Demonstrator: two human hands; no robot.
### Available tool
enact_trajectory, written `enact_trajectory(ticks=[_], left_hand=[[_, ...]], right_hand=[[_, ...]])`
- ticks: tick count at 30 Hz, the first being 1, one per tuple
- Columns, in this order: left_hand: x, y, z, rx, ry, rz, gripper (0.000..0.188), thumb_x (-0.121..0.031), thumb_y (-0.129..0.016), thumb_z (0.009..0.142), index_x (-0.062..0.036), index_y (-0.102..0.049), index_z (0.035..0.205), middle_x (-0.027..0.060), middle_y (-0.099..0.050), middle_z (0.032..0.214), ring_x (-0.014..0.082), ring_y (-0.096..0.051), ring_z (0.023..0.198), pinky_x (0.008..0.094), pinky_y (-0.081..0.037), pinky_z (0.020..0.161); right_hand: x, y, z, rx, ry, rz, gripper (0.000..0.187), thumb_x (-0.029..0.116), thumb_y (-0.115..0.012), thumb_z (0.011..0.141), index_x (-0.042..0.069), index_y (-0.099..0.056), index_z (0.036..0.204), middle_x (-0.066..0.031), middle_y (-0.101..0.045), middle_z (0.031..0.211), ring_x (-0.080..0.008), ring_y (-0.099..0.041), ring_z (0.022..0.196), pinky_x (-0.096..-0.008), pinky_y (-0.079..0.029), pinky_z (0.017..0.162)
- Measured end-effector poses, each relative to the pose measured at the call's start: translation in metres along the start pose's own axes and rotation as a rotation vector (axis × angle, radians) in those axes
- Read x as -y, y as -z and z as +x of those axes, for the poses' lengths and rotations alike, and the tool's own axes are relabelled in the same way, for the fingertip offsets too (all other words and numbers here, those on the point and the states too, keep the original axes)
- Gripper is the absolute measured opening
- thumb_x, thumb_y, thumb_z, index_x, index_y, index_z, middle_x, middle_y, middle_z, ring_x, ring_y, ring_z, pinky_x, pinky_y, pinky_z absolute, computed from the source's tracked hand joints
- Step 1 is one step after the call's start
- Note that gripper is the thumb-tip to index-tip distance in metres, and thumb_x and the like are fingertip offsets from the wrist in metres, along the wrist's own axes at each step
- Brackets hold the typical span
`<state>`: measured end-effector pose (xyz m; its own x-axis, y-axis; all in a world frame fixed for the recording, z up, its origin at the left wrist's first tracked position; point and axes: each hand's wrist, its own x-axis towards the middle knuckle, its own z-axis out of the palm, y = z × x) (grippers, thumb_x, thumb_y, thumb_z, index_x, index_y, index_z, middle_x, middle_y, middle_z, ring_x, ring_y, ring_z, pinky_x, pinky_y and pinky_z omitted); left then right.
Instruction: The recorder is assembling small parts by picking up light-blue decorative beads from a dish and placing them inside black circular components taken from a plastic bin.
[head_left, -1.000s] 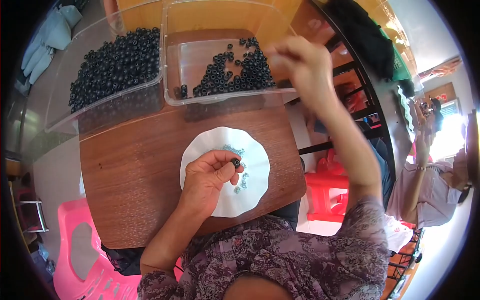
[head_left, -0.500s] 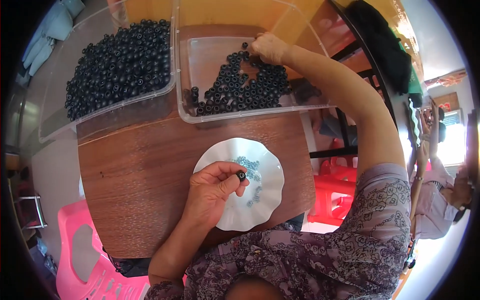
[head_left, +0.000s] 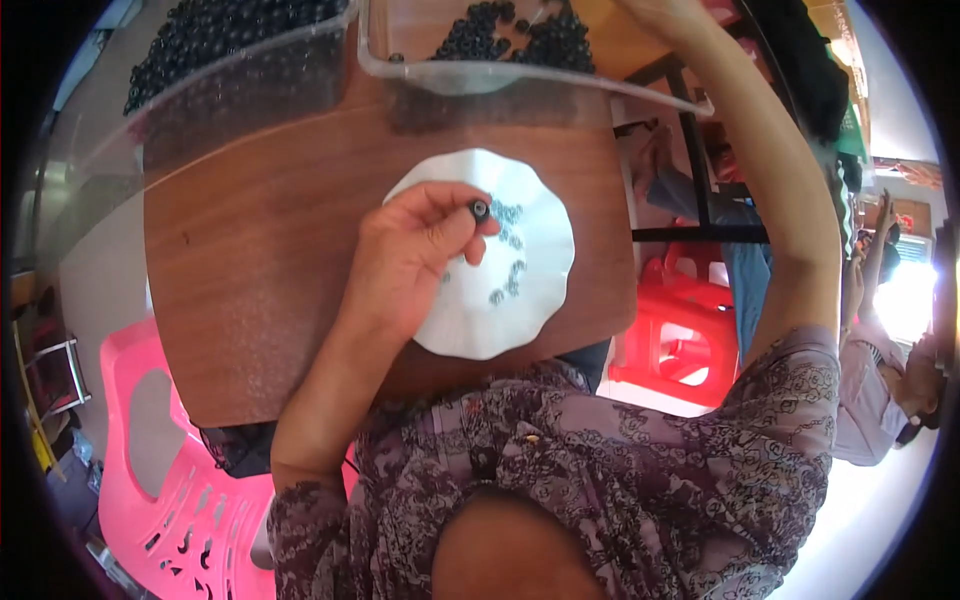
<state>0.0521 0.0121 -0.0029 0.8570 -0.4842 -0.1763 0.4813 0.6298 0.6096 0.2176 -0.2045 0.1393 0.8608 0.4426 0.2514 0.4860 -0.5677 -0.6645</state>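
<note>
A black round bead with a hole (head_left: 479,211) is pinched between the thumb and fingers of my left hand (head_left: 410,245), over a white scalloped plate (head_left: 480,335). Small clear bluish pieces (head_left: 506,214) lie on the plate, some hidden behind my fingers. My right hand (head_left: 665,12) reaches to the top edge, beside the right plastic bin (head_left: 540,70); its fingers are mostly cut off by the picture's edge. Black beads (head_left: 470,38) lie in loose groups in that bin.
A second clear bin to the left holds a large heap of black beads (head_left: 230,35). Both bins stand on a brown wooden table (head_left: 260,260). A pink chair (head_left: 130,420) is at the left, red stools (head_left: 680,330) at the right. Another person (head_left: 875,400) sits at far right.
The view has tilted, so table, plate and bins sit higher in it. My right hand has moved off the beads, toward the right bin's right side. My left hand still pinches the bead.
</note>
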Motion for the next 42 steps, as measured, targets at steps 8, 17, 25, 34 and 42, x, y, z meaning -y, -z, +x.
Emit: enact_trajectory(ticks=[8,17,25,34,42], left_hand=[[0.006,-0.010,-0.022,-0.014,-0.074,-0.071,0.017,0.001,-0.059,0.083,0.0068,-0.059,0.099,0.0113,-0.062,0.090,0.0164,-0.060,0.077,0.0244,-0.046,0.064],[0.016,-0.039,-0.048,-0.022,-0.100,0.095,0.017,-0.002,-0.064,0.080,0.0045,-0.061,0.095,0.0090,-0.064,0.081,0.0120,-0.058,0.070,0.0221,-0.046,0.064],[0.021,-0.044,-0.052,-0.094,-0.163,0.186,0.018,-0.001,-0.065,0.079,0.0038,-0.061,0.096,0.0082,-0.064,0.085,0.0114,-0.060,0.073,0.0210,-0.048,0.067],[0.029,-0.046,-0.052,-0.113,-0.223,0.255,0.021,-0.001,-0.065,0.079,0.0055,-0.059,0.098,0.0089,-0.063,0.086,0.0128,-0.059,0.074,0.0227,-0.046,0.066],[0.033,-0.042,-0.048,-0.165,-0.191,0.197,0.015,-0.001,-0.065,0.079,0.0033,-0.062,0.093,0.0059,-0.064,0.082,0.0096,-0.056,0.069,0.0213,-0.045,0.062]], right_hand=[[0.097,-0.072,-0.134,-0.082,-0.118,0.359,0.012,-0.002,-0.067,0.074,-0.001,-0.066,0.085,-0.0024,-0.063,0.077,-0.0084,-0.058,0.074,-0.0213,-0.048,0.067],[0.075,-0.110,-0.190,-0.268,-0.267,0.814,0.015,-0.005,-0.069,0.071,0.000,-0.066,0.084,-0.0046,-0.065,0.080,-0.0106,-0.060,0.076,-0.0238,-0.049,0.071],[0.079,-0.112,-0.197,-0.256,-0.375,0.791,0.012,-0.004,-0.069,0.073,-0.002,-0.065,0.084,-0.0069,-0.064,0.079,-0.0126,-0.061,0.072,-0.0240,-0.050,0.068],[0.085,-0.112,-0.199,-0.269,-0.335,0.657,0.011,-0.004,-0.069,0.072,-0.003,-0.064,0.081,-0.0083,-0.064,0.076,-0.0140,-0.062,0.070,-0.0246,-0.049,0.063],[0.085,-0.121,-0.203,-0.320,-0.048,0.100,0.020,-0.003,-0.070,0.064,0.003,-0.066,0.083,-0.0070,-0.062,0.076,-0.0208,-0.056,0.074,-0.0295,-0.045,0.063]])
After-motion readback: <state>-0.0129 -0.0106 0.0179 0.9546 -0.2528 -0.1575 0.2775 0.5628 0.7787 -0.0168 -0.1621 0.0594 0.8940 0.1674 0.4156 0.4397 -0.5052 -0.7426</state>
